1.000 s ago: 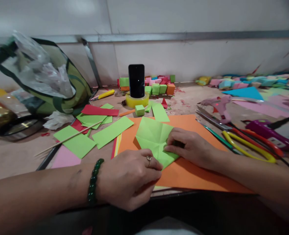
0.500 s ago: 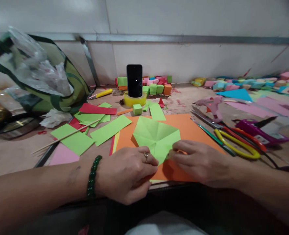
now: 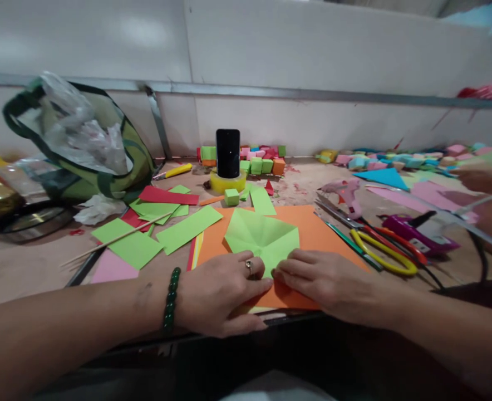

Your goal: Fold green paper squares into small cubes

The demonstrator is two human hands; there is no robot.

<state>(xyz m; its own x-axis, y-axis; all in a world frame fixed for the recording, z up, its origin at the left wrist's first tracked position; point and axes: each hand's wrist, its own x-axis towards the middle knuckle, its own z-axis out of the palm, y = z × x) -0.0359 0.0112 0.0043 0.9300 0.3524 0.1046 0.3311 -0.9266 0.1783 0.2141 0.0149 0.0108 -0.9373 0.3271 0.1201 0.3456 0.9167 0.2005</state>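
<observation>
A creased light green sheet of paper (image 3: 260, 231) lies on an orange sheet (image 3: 304, 223), its fold lines meeting near the middle. My left hand (image 3: 223, 292), with a ring and a green bead bracelet, has its fingers closed at the paper's near left edge, the thumb stretched out below. Opposite it, my right hand (image 3: 323, 278) pinches the near right edge, fingers bent together. The fingertips of both hands almost meet at the near point of the paper, and they cover that part of it.
Green strips (image 3: 191, 228), a wooden stick (image 3: 116, 236) and a red strip (image 3: 168, 195) lie left. A phone (image 3: 228, 153) stands in a tape roll (image 3: 228, 182) behind. Scissors (image 3: 383, 253), a pink glue gun (image 3: 344, 195) and a purple tool (image 3: 419, 231) lie right, near another person's blurred hand (image 3: 488, 184).
My right hand has moved inward, closer to my left fingertips. My left thumb has straightened. The view has tilted up slightly, and another person's hand shows more at the right edge.
</observation>
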